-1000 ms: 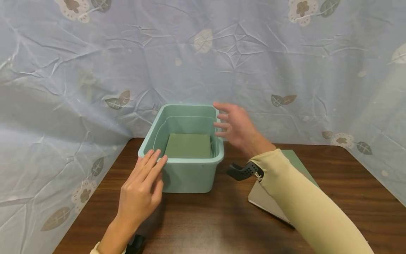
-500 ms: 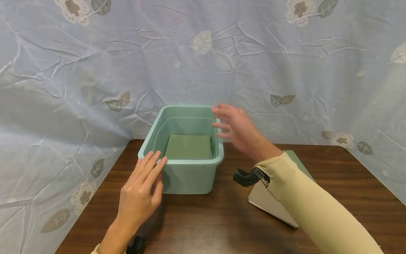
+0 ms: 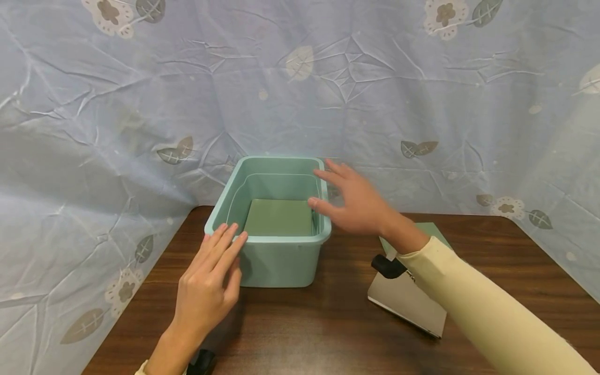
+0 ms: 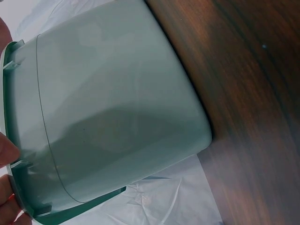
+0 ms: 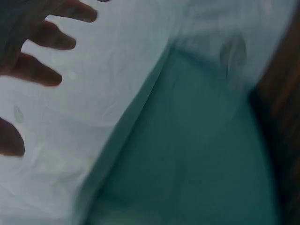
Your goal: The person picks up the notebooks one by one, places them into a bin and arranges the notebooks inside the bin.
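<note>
A pale green plastic bin (image 3: pixel 276 263) stands on the table, with a flat olive-green rectangular item (image 3: pixel 279 217) lying inside. My left hand (image 3: pixel 208 284) rests its nearly straight fingers on the near left corner of the rim. In the left wrist view, the fingertips (image 4: pixel 6 199) show at the bin's rim, beside its outer wall. My right hand (image 3: pixel 358 200) is beside the right rim, its fingers spread and nothing held in them. The right wrist view shows those spread fingers (image 5: pixel 51 37) above the bin's side wall (image 5: pixel 197 140), which is blurred.
Right of the bin, partly under my right forearm, lie a thin grey-beige book-like item (image 3: pixel 408 302) and a green flat piece (image 3: pixel 431 232) behind it. The dark wood table (image 3: pixel 304 333) ends at a patterned cloth (image 3: pixel 365 104) hung behind.
My right hand has drawn slightly right and down, spreading its fingers and turning so the thumb shows. More of the grey-beige item is uncovered. The left hand and bin stay in place.
</note>
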The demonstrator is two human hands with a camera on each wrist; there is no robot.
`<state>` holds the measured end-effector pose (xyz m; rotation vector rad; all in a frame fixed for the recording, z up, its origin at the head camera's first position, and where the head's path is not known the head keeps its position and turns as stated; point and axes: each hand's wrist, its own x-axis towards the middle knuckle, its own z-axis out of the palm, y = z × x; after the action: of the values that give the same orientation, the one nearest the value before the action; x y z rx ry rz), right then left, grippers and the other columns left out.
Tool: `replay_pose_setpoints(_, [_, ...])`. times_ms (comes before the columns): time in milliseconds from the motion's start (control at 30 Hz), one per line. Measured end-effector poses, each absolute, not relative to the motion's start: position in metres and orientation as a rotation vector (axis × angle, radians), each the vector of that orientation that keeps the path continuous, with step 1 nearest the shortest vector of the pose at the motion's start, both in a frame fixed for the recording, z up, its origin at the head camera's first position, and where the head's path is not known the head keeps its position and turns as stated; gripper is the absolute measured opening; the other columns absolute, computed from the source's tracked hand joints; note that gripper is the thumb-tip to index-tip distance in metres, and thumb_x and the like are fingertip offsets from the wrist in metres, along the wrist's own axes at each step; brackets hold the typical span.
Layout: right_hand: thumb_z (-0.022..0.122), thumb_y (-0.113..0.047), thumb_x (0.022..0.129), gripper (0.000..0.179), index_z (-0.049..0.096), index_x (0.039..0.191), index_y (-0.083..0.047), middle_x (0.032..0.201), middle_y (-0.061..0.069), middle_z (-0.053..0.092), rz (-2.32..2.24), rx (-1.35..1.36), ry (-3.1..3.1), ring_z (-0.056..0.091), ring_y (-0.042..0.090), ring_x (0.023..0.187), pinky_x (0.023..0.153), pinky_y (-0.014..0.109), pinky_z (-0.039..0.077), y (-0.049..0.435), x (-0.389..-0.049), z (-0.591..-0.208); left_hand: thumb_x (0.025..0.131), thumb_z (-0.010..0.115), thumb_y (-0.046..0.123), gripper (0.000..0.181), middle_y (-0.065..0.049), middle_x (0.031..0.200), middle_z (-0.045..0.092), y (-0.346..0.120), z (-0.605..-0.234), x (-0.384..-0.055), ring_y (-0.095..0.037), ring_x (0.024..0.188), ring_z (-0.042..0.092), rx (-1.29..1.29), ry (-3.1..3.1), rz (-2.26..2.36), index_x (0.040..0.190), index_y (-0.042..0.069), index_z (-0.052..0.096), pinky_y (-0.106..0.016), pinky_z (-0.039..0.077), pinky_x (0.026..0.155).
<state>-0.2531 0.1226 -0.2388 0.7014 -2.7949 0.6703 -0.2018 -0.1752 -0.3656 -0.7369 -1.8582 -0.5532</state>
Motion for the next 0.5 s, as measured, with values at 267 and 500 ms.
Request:
replay_pose_setpoints(267, [0.046, -0.065, 0.094, 0.072, 0.035, 0.154, -0.028, 0.167, 0.004, 0.013, 0.258, 0.78, -2.799, 0.01, 0.041, 0.153, 0.123, 0.059, 0.018, 0.147, -0.252, -0.249, 0.086, 0.049, 0.007, 0.047, -0.014, 0.134, 0.064, -0.174, -0.366, -0.202, -0.035, 0.126, 0.059, -0.745, -1.857, -0.553, 0.13, 0.005, 0.065, -0.045, 0.039, 0.117])
replay_pose_setpoints(500, [0.044, -0.064, 0.095, 0.07, 0.032, 0.155, -0.03, 0.166, 0.006, 0.017, 0.281, 0.798, -2.781, 0.013, 0.04, 0.153, 0.122, 0.06, 0.02, 0.156, -0.251, -0.251, 0.086, 0.05, 0.007, 0.047, -0.014, 0.134, 0.064, -0.174, -0.365, -0.201, -0.034, 0.127, 0.059, -0.745, -1.862, -0.552, 0.131, 0.005, 0.064, -0.045, 0.04, 0.116])
